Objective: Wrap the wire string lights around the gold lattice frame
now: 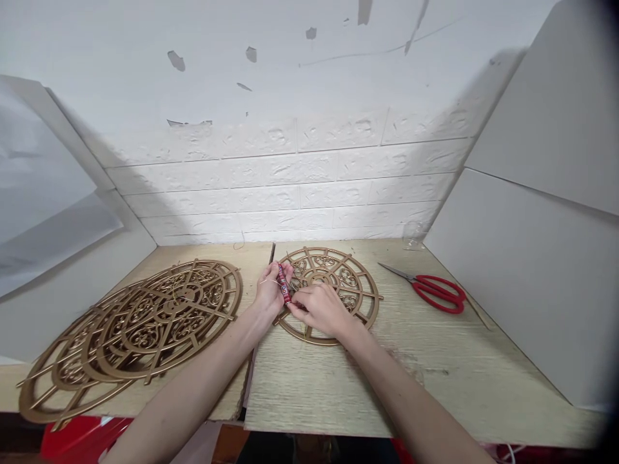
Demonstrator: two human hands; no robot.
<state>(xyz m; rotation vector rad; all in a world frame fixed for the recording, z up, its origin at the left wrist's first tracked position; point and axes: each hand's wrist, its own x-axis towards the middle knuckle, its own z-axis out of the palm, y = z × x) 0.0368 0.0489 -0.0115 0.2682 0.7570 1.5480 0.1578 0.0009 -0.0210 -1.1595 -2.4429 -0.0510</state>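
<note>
My left hand (271,291) is closed around a narrow red stick-shaped piece with pale markings (284,287), which is tilted over the left side of a round gold openwork frame (374,283). Close by on the right, my right hand (320,309) has its fingers pinched together at the lower end of the red piece. Whatever lies between those fingertips is hidden. A thin pale wire or thread sticks out beside my left thumb. The gold frame, with scrollwork between its spokes, lies flat on the table under both hands.
Several similar gold frames (169,316) are stacked on the left table. Red-handled scissors (438,293) rest at the right, blades toward the middle, near a thin stick (478,314). A clear plastic container (414,235) stands by the back wall. White panels (536,258) flank both sides.
</note>
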